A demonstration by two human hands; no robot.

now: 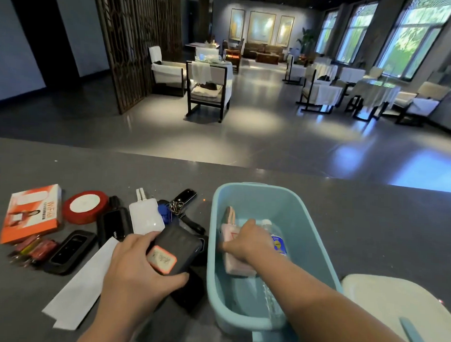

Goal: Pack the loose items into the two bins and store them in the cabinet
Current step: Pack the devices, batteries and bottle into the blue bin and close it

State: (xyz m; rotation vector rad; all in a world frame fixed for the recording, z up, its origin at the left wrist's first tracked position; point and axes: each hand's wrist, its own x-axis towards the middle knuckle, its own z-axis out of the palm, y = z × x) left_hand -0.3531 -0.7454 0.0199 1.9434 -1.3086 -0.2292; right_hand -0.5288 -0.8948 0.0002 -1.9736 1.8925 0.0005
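A light blue bin (304, 230) stands on the grey counter. Inside it lie a pink pouch (237, 267) and a clear bottle with a blue label (278, 243). My right hand (247, 242) reaches into the bin and grips the pink pouch. My left hand (136, 267) holds a dark power bank with an orange-edged sticker (177, 252) just left of the bin. Loose on the counter to the left lie an orange box (31, 212), a red ribbon roll (86, 207), a white charger (145, 216), keys (178, 202) and a black remote (69, 251).
A white strip of paper (79, 286) lies near the front edge. Small red packets (33, 248) sit at far left. A white lid or second bin (393, 309) rests at the lower right. Beyond the counter's far edge is a lounge with chairs and tables.
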